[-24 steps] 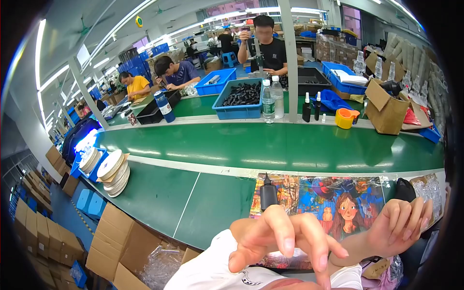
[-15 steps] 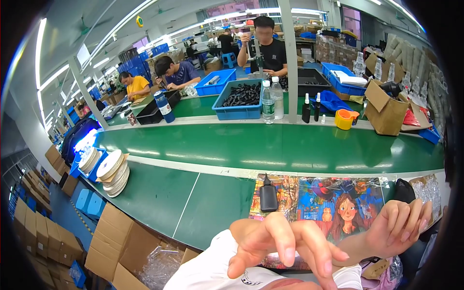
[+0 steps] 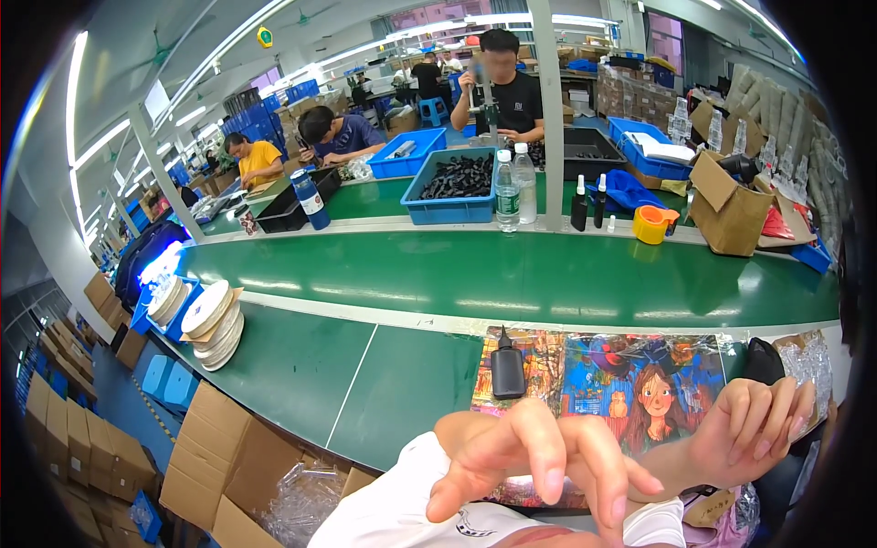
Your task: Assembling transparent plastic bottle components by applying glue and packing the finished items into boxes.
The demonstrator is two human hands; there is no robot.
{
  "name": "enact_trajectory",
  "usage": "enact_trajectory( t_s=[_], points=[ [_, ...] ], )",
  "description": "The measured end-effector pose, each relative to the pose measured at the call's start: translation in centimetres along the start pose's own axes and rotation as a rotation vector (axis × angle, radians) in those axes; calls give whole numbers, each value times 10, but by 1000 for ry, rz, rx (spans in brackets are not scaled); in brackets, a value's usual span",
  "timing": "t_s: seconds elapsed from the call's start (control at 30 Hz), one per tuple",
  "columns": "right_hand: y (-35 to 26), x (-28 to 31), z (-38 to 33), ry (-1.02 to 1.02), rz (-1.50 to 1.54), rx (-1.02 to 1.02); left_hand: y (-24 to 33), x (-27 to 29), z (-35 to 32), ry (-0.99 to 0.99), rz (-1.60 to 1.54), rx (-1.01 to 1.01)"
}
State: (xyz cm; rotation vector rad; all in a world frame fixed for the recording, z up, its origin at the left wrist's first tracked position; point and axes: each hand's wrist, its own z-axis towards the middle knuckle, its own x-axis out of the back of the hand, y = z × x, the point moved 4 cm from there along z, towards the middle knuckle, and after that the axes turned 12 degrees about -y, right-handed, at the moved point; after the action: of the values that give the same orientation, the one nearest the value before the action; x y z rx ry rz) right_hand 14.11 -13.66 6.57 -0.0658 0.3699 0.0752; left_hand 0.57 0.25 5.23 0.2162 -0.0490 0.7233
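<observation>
Navy-shirted co-worker (image 3: pixel 352 135) with head (image 3: pixel 316 121) bowed lower than before, left fingers (image 3: pixel 548 461) slightly further down.

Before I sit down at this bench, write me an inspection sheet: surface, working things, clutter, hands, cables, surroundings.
Surface: green bench top, partly covered by an illustrated sheet.
Working things: black nozzle bottle on the sheet, cap off the tip.
Clutter: stack of pale round discs at left; clear plastic wrapping at right; open cardboard box with clear pieces, lower left.
Hands: left hand nearest the bottle, fingers spread and bent, nothing visible in it; right hand has curled fingers, contents not clear.
Cables: nothing seen.
Surroundings: person in black across the line, behind a blue bin of black parts.
</observation>
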Motion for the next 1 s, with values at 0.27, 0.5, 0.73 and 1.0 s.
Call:
enact_trajectory(
  t_s=[0.27, 0.5, 0.73, 1.0],
  points=[
    [54, 0, -7, -19, 195, -159, 32, -12, -22, 262, 173, 315],
    [128, -38, -29, -52, 523, -302, 72, -78, -19, 474, 429, 281],
    [136, -37, -35, -40, 571, -339, 76, -84, -20, 522, 481, 341],
    [130, -35, -30, -47, 542, -314, 76, -76, -13, 416, 459, 311]
  ],
)
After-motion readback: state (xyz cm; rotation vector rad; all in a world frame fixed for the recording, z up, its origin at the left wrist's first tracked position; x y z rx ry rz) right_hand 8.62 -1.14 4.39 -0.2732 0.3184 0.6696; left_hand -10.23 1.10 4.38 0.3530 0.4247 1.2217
